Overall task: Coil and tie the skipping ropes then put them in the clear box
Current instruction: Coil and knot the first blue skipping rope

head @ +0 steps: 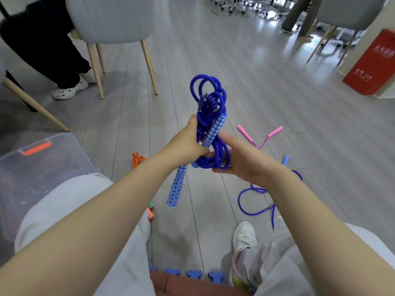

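A coiled blue skipping rope with two patterned light-blue handles is held up over the floor. My left hand grips the bundle at its middle. One handle hangs down below that hand, the other points up along the coil. My right hand is under the lower loops, fingers out, and is slightly blurred. The clear box with an orange latch stands at the left beside my knee.
A second blue rope lies loose on the floor at right, a pink rope beyond it, an orange rope by my left knee. Chairs, a seated person's legs and a red box stand further off.
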{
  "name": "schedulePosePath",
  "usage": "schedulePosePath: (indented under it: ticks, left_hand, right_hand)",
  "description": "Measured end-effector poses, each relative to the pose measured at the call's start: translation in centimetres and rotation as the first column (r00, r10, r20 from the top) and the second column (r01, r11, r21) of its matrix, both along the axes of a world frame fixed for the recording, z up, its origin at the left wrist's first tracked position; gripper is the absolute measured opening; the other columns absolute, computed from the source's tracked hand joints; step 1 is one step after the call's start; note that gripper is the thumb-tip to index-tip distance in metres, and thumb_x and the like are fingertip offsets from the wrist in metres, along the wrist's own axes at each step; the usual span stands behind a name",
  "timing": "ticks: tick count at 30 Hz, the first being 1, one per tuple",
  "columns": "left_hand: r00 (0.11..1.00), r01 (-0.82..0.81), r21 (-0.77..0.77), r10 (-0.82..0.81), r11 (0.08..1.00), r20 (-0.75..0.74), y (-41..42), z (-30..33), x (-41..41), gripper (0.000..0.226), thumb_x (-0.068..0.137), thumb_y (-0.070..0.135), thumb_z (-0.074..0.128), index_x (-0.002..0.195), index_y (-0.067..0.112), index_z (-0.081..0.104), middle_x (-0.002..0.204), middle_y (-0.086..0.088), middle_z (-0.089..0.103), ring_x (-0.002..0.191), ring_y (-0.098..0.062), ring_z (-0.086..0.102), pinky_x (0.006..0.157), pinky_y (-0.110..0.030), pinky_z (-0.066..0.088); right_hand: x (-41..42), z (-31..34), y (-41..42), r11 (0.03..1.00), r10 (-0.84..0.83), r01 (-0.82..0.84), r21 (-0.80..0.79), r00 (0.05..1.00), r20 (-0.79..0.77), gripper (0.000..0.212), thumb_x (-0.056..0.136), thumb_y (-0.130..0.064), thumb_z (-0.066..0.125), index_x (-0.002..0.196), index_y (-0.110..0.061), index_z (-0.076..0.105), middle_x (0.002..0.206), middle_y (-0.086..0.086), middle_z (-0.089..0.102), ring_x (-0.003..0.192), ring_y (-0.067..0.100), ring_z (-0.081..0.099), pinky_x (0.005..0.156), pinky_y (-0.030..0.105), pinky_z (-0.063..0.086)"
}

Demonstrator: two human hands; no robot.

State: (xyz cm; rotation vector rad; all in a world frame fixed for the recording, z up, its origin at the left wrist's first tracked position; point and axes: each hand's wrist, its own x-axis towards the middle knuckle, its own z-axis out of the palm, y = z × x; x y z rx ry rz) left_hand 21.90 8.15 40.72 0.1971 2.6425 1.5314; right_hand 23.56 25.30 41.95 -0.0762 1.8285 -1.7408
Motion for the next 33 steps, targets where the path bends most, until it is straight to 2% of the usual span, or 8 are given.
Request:
schedulePosePath:
  ticks: [4,11,15,18,21,24,28,33]
  left_hand:
    - [0.993,0.119,-0.122,-0.116,0.985,0.03,-0.4,0.5,0.2,0.081,0.075,0.01,0.074,0.138,0.032,0.028,0.11,0.008,0.061,0.098,-0.015,0.062,0.083,-0.038,0.057]
    - [0.952,0.145,0.213,-0.195,0.966,0.236,0.3,1.0,0.9,0.058,0.078,0.019,0.064,0.131,0.027,0.043,0.109,-0.005,0.068,0.098,-0.018,0.067,0.089,-0.035,0.054]
    - [0.938,0.088,0.319,-0.186,0.944,0.293,-0.1,1.2,0.7,0.06,0.088,0.028,0.066,0.137,0.031,0.032,0.108,-0.003,0.067,0.096,-0.018,0.07,0.085,-0.032,0.055]
    - [0.936,0.014,0.486,-0.182,0.874,0.3,-0.5,1.2,0.1,0.06,0.086,0.032,0.07,0.136,0.027,0.038,0.098,-0.001,0.07,0.087,-0.018,0.072,0.075,-0.036,0.056]
    - [0.972,-0.085,0.453,-0.026,0.888,0.233,-0.2,0.8,-0.1,0.041,0.082,0.025,0.075,0.114,0.008,0.057,0.078,0.0,0.066,0.069,-0.015,0.065,0.067,-0.031,0.052]
    - [0.972,-0.222,0.613,0.123,0.758,0.2,0.6,0.8,0.0,0.008,0.084,0.013,0.067,0.08,0.006,0.065,0.069,-0.005,0.063,0.07,-0.021,0.058,0.073,-0.036,0.051]
    - [0.948,-0.311,0.818,0.099,0.483,0.302,-0.9,1.9,-1.1,0.025,0.094,0.018,0.057,0.07,0.012,0.059,0.064,0.003,0.062,0.073,-0.012,0.063,0.088,-0.038,0.054]
    - [0.891,-0.455,0.792,0.224,0.408,0.396,-2.5,1.3,-1.7,0.028,0.096,0.022,0.056,0.069,0.014,0.056,0.068,0.0,0.061,0.066,-0.012,0.06,0.063,-0.028,0.052]
  right_hand:
    - [-0.2,0.5,0.6,0.99,-0.065,0.085,-0.109,0.983,0.174,0.088,0.074,-0.08,0.047,0.126,-0.01,0.06,0.122,0.019,0.066,0.11,0.032,0.066,0.097,0.047,0.052]
    - [-0.3,-1.2,-0.1,0.985,-0.148,0.152,-0.083,0.988,0.046,0.039,0.097,-0.042,0.055,0.12,-0.012,0.066,0.104,0.009,0.073,0.085,0.02,0.066,0.075,0.03,0.054]
    - [-0.4,-0.9,-0.4,0.982,-0.161,0.161,-0.097,0.987,0.007,0.027,0.094,-0.023,0.062,0.112,-0.003,0.066,0.089,0.008,0.07,0.067,0.014,0.062,0.064,0.024,0.053]
    - [0.2,-0.7,-1.0,0.992,-0.122,0.124,0.022,0.991,-0.061,0.033,0.09,-0.024,0.068,0.114,-0.002,0.062,0.088,0.01,0.071,0.066,0.015,0.065,0.066,0.029,0.055]
    - [1.3,-1.1,-2.1,0.972,-0.055,0.113,0.207,0.962,-0.266,0.034,0.084,-0.028,0.075,0.108,-0.008,0.062,0.1,0.013,0.072,0.084,0.022,0.072,0.08,0.036,0.059]
    - [1.8,-2.0,-2.6,0.998,-0.032,0.042,0.038,0.971,-0.238,0.025,0.092,-0.029,0.066,0.11,-0.011,0.062,0.103,0.011,0.071,0.093,0.019,0.07,0.082,0.03,0.057]
    - [1.8,-2.8,-2.4,0.962,0.042,-0.056,-0.269,0.997,-0.06,0.055,0.096,-0.054,0.039,0.122,-0.012,0.062,0.105,0.011,0.066,0.091,0.021,0.063,0.084,0.033,0.053]
    - [1.4,-2.3,-2.0,0.994,-0.11,0.104,-0.044,0.977,-0.182,0.071,0.1,-0.057,0.021,0.108,0.0,0.062,0.063,0.003,0.062,0.052,0.019,0.047,0.054,0.03,0.044]
